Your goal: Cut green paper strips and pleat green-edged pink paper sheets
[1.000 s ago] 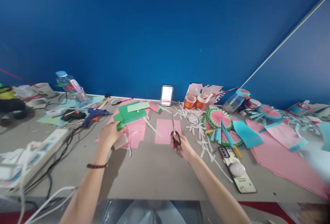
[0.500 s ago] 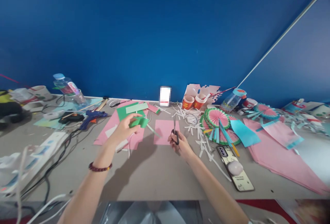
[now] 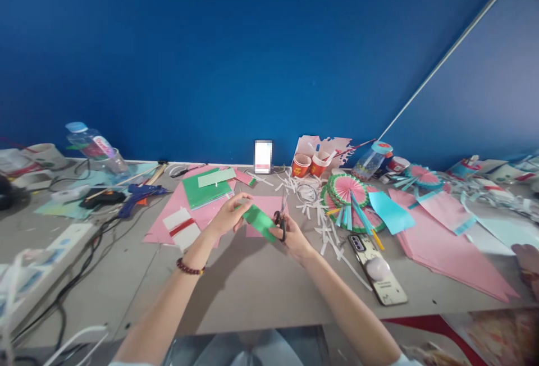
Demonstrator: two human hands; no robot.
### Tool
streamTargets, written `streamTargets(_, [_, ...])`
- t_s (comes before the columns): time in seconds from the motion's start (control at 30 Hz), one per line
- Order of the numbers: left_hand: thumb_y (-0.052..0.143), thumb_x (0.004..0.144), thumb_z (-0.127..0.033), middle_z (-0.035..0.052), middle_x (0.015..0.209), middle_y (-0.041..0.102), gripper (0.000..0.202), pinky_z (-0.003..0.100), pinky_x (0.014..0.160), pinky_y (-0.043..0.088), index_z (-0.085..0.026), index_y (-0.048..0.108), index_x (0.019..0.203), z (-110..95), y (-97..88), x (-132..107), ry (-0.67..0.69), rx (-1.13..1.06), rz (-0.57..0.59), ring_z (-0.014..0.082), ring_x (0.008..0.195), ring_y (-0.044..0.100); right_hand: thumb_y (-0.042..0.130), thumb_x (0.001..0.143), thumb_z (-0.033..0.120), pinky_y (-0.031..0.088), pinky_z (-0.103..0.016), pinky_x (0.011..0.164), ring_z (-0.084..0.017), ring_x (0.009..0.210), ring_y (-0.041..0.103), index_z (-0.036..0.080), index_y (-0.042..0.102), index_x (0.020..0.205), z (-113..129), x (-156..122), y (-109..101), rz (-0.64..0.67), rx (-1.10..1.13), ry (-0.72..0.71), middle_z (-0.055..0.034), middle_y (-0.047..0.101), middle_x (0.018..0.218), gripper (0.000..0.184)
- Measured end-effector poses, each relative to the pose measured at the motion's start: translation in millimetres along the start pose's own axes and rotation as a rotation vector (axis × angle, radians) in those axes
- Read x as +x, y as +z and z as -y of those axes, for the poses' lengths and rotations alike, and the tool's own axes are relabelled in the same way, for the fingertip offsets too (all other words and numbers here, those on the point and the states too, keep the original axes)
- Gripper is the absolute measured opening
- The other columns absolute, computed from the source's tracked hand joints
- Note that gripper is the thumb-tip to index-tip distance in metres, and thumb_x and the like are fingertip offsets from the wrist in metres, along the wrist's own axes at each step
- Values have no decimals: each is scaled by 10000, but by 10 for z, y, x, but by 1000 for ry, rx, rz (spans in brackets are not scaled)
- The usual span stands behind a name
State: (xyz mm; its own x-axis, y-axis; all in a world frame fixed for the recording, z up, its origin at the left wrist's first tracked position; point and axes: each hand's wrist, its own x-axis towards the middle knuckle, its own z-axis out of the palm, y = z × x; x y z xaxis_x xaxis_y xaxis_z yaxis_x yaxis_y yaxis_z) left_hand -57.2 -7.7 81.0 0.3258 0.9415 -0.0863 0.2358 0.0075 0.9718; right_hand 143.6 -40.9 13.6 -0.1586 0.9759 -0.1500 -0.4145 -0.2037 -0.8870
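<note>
Green strip [image 3: 259, 220] slanted over pink sheet [image 3: 272, 203]; left hand [image 3: 229, 214] pinched 1 end, right hand [image 3: 296, 238] grasped other end plus scissors [image 3: 282, 225].

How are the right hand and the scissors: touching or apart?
Touching: the head view shows the right hand with its fingers wrapped around the black-handled scissors.

The paper strip [image 3: 260, 222] and scissors [image 3: 282, 220] are between the glue gun [image 3: 135, 197], left, and paper fan [image 3: 349, 190], right.

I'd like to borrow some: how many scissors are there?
1: the black-handled scissors in the right hand, pointing toward the blue wall. Others may be hidden among the craft materials.
</note>
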Motion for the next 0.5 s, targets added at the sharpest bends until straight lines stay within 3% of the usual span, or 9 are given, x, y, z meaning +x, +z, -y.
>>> streamTargets(0.1, [563, 803, -508, -97, 469, 472, 482, 200, 408, 375, -193, 490, 1161, 126, 85, 29, 76, -200, -132, 98, 375, 485, 862, 489, 261, 411, -210, 594, -81, 615, 504, 204, 549, 823, -9, -1, 2, -8, -19, 27, 57, 550, 725, 461])
streamTargets(0.2, [708, 687, -397, -43, 705, 607, 549, 244, 512, 479, -196, 470, 1139, 263, 211, 55, 92, -428, -201, 106, 512, 563, 860, 491, 276, 418, -217, 605, -88, 622, 515, 205, 549, 832, 8, -7, 15, -38, -18, 11, 53, 566, 723, 467])
streamTargets(0.27, [734, 655, -339, -12, 789, 631, 478, 261, 585, 502, -192, 512, 1052, 342, 300, 56, 78, -489, -176, 126, 622, 600, 857, 494, 290, 435, -229, 632, -98, 647, 534, 202, 549, 845, 22, -7, 20, -64, -11, -15, 44, 587, 743, 475])
streamTargets(0.4, [715, 698, -348, 54, 884, 655, 362, 271, 673, 509, -168, 575, 978, 433, 447, 20, -1, -415, 5, 168, 783, 626, 857, 493, 302, 450, -230, 648, -95, 657, 548, 191, 540, 828, 28, 2, 10, -104, -42, -35, 41, 597, 745, 474])
streamTargets(0.5, [687, 727, -383, 69, 929, 657, 358, 287, 683, 516, -180, 563, 994, 464, 503, 10, 38, -371, -10, 184, 816, 630, 854, 495, 327, 469, -236, 625, -98, 633, 559, 194, 518, 813, 11, 11, -1, -94, -78, -19, 43, 594, 724, 482])
